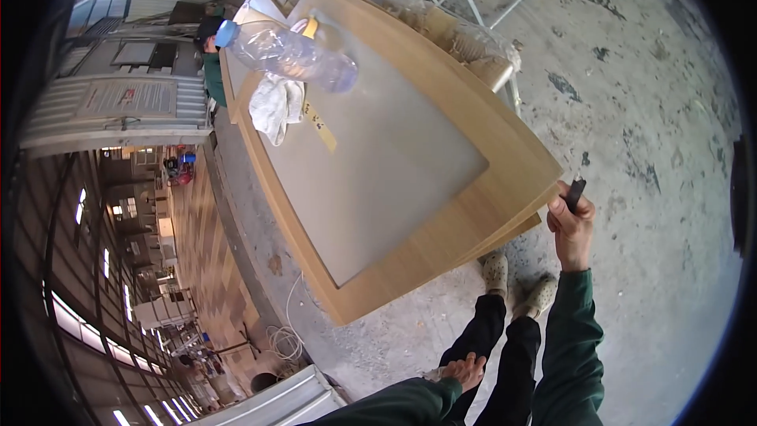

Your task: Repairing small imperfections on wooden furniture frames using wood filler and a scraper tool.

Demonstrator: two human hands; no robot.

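My right hand (572, 225) is closed around a short black-handled tool (576, 193) with a small metallic tip; its exact kind is unclear. Thumb and fingertips sit right at the near right corner of a wooden-framed panel (441, 248) with a smooth grey inset. Lower down, in front of my legs, my left hand (467, 371) has its fingers curled in. Something pale shows beside its wrist, too unclear to name. On the panel are a clear plastic bottle (292, 55) with a blue cap, a crumpled white cloth (274, 106) and a yellow tape strip (319, 125).
Beneath the top panel more boards (505, 233) show. Beyond it stand a wrapped bundle (465, 43) and a white metal frame (505, 0). A person (211, 63) in green is at the panel's far end. A coiled cable (284, 341) lies on the concrete floor (654, 268).
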